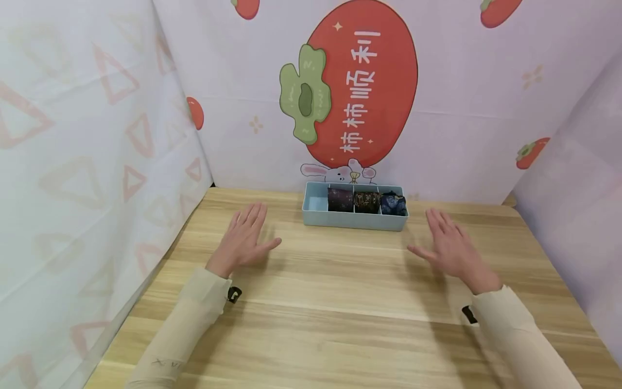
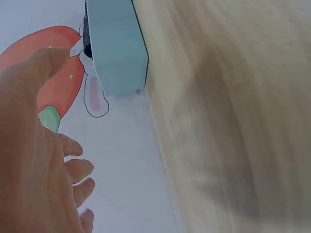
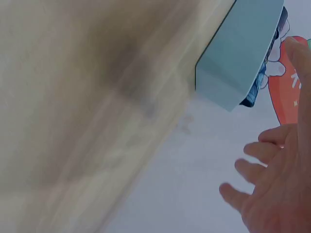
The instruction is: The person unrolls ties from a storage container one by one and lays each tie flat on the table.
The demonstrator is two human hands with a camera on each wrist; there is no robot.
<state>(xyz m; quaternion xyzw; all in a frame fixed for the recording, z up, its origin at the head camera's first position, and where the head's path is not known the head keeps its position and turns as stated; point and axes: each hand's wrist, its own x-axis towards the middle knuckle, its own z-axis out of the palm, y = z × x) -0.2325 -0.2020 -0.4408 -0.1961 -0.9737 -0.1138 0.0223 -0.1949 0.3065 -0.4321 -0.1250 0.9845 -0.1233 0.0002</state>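
Note:
A long pale-blue organizer box (image 1: 355, 220) with compartments stands at the back of the wooden table. Its leftmost compartment (image 1: 317, 201) shows a bare floor. Rolled dark fabric pieces fill the others: a purplish roll (image 1: 340, 200), a black patterned roll (image 1: 366, 202) and a navy roll (image 1: 393, 204). My left hand (image 1: 244, 237), thumb spread and holding nothing, hovers over the table left of the box. On the right side my right hand (image 1: 449, 246) does likewise, fingers extended toward the back. Both hands are apart from the box.
The wooden table (image 1: 311, 313) reaches to a printed backdrop (image 1: 243, 146) right behind the box. A white cloth with red triangles (image 1: 87, 178) hangs along the left edge, and a pale cloth (image 1: 578, 162) along the right.

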